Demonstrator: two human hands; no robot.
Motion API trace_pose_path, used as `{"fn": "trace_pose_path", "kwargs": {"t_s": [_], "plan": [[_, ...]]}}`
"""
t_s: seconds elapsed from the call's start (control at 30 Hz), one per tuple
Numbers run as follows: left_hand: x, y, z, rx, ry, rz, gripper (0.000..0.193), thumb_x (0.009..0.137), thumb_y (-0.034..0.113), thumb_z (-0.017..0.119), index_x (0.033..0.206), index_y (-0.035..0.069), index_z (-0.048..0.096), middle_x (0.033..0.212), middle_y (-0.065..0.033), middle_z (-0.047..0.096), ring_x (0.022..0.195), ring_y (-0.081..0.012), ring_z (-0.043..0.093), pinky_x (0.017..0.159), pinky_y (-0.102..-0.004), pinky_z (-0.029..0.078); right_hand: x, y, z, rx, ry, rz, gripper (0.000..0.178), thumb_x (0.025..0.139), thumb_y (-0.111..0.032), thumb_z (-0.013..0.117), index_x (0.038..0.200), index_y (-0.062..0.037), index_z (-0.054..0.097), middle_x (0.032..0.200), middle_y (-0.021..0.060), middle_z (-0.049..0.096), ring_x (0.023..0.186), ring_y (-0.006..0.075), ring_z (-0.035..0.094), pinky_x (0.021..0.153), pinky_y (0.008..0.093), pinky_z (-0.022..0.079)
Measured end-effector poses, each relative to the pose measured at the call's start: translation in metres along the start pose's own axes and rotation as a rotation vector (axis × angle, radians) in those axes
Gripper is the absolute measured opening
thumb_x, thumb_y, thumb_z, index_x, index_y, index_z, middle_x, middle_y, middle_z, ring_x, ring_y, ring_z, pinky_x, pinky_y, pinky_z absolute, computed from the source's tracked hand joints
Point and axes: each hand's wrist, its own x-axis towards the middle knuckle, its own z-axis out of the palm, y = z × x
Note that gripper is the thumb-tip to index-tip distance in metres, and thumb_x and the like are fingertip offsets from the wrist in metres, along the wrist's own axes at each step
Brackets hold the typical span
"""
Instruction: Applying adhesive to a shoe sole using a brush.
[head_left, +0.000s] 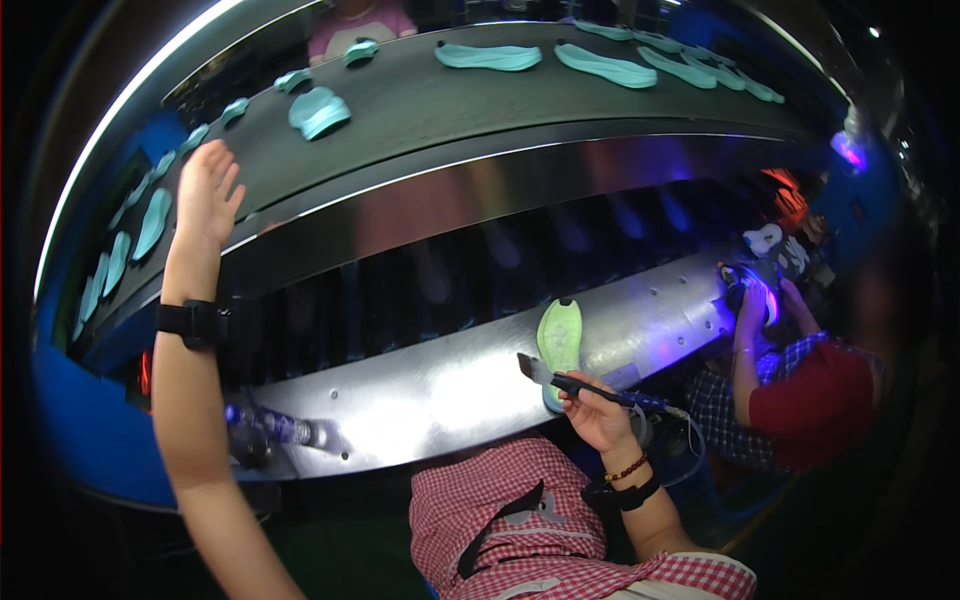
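My left hand (207, 196) reaches out over the near edge of the dark conveyor belt (400, 100), fingers extended, with nothing in it. Turquoise shoe soles lie about it: one sole (152, 222) just left of the wrist, a thicker sole (320, 113) farther to the right. Above the metal bench my right hand (602, 416) grips a flat brush (541, 371) by its black handle; a thin clear tube trails from the handle's end. Behind the brush a yellow-green sole (559, 335) lies on the bench, its near end partly covered by my hand.
More soles (488, 57) line the belt's far side. The shiny metal bench (420, 400) holds a bottle (285, 427) at its left end. At right a co-worker in red (815, 405) handles a shoe under purple light. Another person (360, 25) is across the belt.
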Motion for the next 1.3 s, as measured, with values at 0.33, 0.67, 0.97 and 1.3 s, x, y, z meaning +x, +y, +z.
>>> {"fn": "trace_pose_path", "kwargs": {"t_s": [0.33, 0.67, 0.97, 1.3], "plan": [[0.071, -0.036, 0.068, 1.563, -0.362, 0.541, 0.076, 0.077, 0.036, 0.061, 0.136, 0.002, 0.028, 0.134, -0.0236, 0.038, 0.123, -0.0378, 0.037, 0.103, -0.0372, 0.029, -0.007, 0.006, -0.012, 0.025, 0.044, 0.097, 0.022, 0.081, 0.002, 0.057, 0.103, 0.0022, 0.057, 0.104, 0.0161, 0.06, 0.084, 0.0166, 0.061, 0.077, 0.0257, 0.05], [0.048, -0.032, 0.041, 1.605, -0.351, 0.511, 0.03, 0.073, 0.017, 0.065, 0.091, -0.001, 0.05, 0.087, -0.0181, 0.055, 0.086, -0.0318, 0.051, 0.08, -0.0378, 0.04, -0.018, 0.011, -0.038, -0.02, 0.08, 0.085, 0.021, 0.082, 0.0, 0.057, 0.103, 0.0022, 0.057, 0.105, 0.0144, 0.06, 0.086, 0.0158, 0.057, 0.076, 0.0268, 0.045], [-0.11, -0.075, 0.011, -0.319, 0.148, 0.176, 0.044, 0.085, 0.018, 0.054, 0.124, 0.001, 0.043, 0.107, -0.0105, 0.055, 0.099, -0.0211, 0.054, 0.086, -0.0313, 0.044, 0.011, -0.004, 0.003, -0.115, 0.091, -0.004, 0.019, 0.082, -0.004, 0.06, 0.101, -0.0005, 0.06, 0.093, 0.0056, 0.061, 0.08, 0.0101, 0.055, 0.07, 0.0218, 0.044], [-0.285, -0.177, -0.028, -0.693, -0.614, -0.762, 0.069, 0.083, 0.054, 0.047, 0.128, 0.003, 0.038, 0.112, -0.0246, 0.053, 0.093, -0.0389, 0.058, 0.083, -0.0516, 0.047, 0.0, 0.013, 0.025, -0.091, -0.126, 0.074, 0.021, 0.08, 0.002, 0.056, 0.101, 0.0039, 0.06, 0.099, 0.0159, 0.062, 0.091, 0.0203, 0.06, 0.084, 0.0298, 0.046]]}}
